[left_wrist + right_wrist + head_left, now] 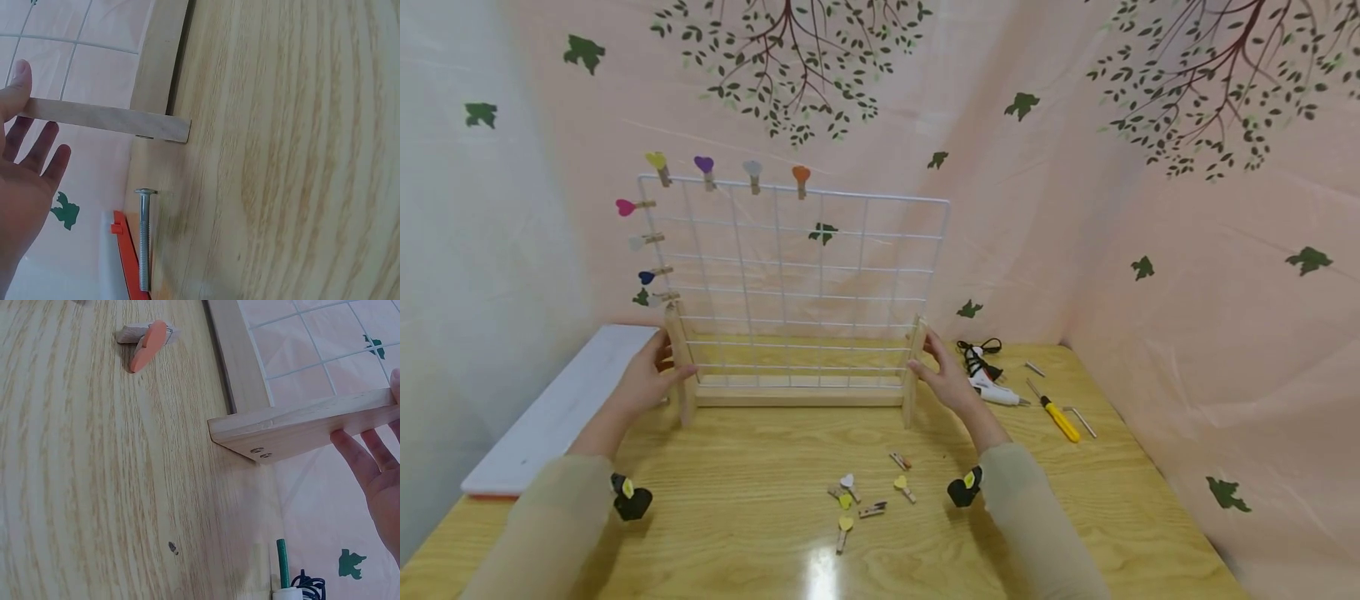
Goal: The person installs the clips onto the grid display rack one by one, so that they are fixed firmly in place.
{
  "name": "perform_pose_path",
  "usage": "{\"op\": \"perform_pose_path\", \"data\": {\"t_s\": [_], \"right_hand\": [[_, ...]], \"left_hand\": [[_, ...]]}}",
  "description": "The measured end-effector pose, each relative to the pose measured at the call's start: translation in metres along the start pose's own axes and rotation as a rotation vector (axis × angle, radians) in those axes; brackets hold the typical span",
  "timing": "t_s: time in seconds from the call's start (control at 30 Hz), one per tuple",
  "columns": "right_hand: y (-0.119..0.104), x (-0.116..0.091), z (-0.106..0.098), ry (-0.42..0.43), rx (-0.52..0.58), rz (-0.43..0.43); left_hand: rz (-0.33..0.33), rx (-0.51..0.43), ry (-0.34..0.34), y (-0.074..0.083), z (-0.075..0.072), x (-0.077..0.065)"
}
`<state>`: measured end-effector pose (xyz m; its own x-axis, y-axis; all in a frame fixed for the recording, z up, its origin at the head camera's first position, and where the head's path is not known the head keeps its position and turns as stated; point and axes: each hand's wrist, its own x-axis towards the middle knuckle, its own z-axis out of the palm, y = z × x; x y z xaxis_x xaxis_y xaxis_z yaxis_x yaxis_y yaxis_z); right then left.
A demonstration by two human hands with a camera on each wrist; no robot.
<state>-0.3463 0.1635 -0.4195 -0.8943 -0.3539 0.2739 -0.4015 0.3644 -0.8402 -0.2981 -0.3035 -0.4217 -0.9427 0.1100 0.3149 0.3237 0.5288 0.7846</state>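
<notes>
A white wire grid (887, 197) stands upright in a wooden stand with a long base bar (797, 402). My left hand (643, 379) grips the stand's left post (125, 120), thumb on one side and fingers on the other. Around the right post (287, 428), my right hand (951, 383) holds likewise. Clothespins with hearts line the grid's top edge, among them a purple one (703, 164) and an orange one (801, 174). More are clipped down its left side, including a pink one (625, 207) and a dark blue one (646, 277).
Several loose heart clothespins (845, 524) lie on the table (737, 492) in front of the stand. To the right are a glue gun (1000, 393), a yellow-handled screwdriver (1062, 421) and a hex key (1081, 422). A white board (550, 417) lies at left, near a bolt (144, 237).
</notes>
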Motion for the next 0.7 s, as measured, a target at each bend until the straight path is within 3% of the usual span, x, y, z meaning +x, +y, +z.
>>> {"op": "perform_pose_path", "data": {"t_s": [0.27,0.57,0.7], "right_hand": [[-0.005,-0.003,-0.001,0.005,-0.071,0.02],[-0.021,-0.024,-0.011,0.112,-0.361,0.054],[-0.021,-0.04,-0.011,0.031,-0.444,0.038]], "left_hand": [[-0.007,-0.012,-0.012,0.0,-0.001,-0.001],[-0.024,0.033,-0.007,0.002,0.0,0.0],[-0.018,0.081,0.018,0.003,0.0,0.0]]}}
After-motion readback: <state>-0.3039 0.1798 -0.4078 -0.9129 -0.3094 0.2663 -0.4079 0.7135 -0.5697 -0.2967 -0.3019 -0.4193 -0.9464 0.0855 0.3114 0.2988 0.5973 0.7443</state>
